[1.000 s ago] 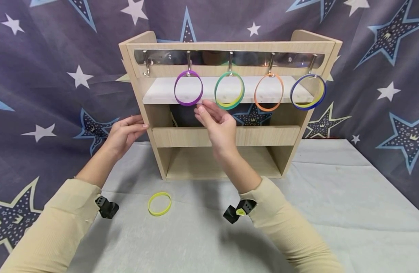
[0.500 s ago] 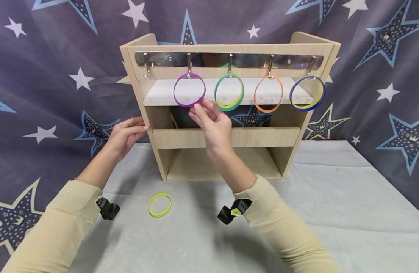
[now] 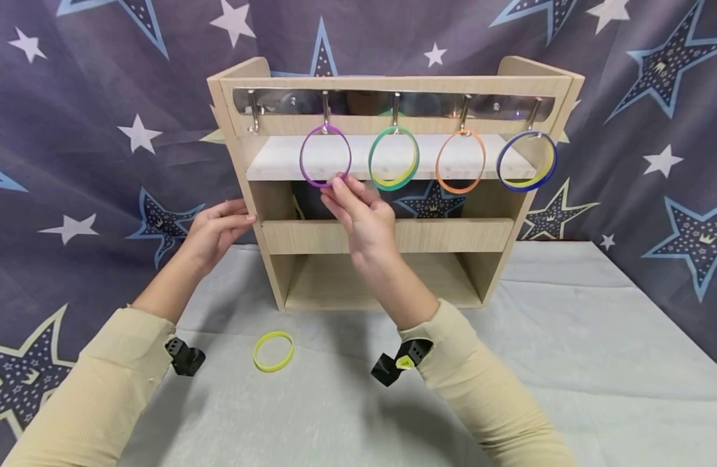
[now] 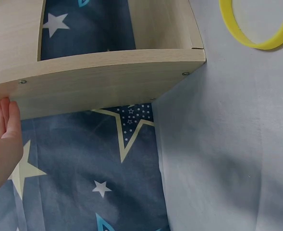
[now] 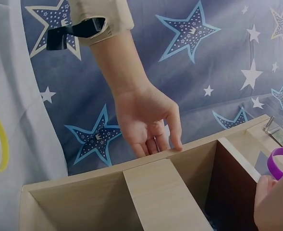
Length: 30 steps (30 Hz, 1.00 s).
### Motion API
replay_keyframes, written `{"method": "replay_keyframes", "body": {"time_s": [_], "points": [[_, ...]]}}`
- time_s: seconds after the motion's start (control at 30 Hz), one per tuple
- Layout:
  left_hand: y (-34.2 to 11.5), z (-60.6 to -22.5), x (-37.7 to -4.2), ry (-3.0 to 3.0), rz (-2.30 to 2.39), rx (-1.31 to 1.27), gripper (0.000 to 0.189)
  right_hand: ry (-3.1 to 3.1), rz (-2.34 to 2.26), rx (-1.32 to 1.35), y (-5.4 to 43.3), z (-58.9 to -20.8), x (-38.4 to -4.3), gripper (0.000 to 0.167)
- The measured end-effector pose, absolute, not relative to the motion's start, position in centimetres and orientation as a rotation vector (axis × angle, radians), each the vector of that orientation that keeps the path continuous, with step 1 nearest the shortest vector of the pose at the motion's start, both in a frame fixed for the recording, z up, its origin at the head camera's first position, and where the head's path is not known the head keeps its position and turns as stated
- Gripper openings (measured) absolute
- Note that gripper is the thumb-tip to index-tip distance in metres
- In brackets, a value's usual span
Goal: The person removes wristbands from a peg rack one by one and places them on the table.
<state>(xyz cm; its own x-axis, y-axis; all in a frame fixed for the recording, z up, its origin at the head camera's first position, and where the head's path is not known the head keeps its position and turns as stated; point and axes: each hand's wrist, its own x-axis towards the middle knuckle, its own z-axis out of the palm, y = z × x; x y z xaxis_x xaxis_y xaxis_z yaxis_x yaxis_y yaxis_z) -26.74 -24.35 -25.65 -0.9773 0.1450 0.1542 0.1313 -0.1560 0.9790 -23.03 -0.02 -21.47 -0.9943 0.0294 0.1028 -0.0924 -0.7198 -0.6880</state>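
A purple silicone wristband (image 3: 305, 170) hangs from the second hook from the left on a small wooden shelf unit (image 3: 387, 235). My right hand (image 3: 367, 224) pinches the band's lower edge between thumb and fingertips. In the right wrist view this hand (image 5: 278, 202) shows only at the right edge, beside the purple band (image 5: 274, 167). My left hand (image 3: 215, 233) rests with straight fingers against the unit's left side panel (image 4: 107, 86). Three more hooks bear a green and yellow pair (image 3: 373, 165), an orange wristband (image 3: 482, 165) and a blue and yellow pair (image 3: 551, 175).
A yellow wristband (image 3: 257, 363) lies on the grey cloth (image 3: 312, 415) in front of the unit. The leftmost hook (image 3: 253, 113) on the metal rail (image 3: 358, 102) bears nothing. A star-patterned curtain (image 3: 90, 162) hangs behind and at both sides.
My right hand has moved slightly left and taken the lower edge of the purple wristband, which has turned a little on its hook. The left hand stays against the side panel.
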Motion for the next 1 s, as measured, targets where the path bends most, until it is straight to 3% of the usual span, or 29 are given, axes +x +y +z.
{"method": "replay_keyframes", "body": {"time_s": [1.0], "points": [[-24.4, -25.5, -26.6, 2.038, 2.342, 0.319, 0.061, -1.034, 3.020, 0.279, 0.5, -20.2, -21.3, 0.016]]}}
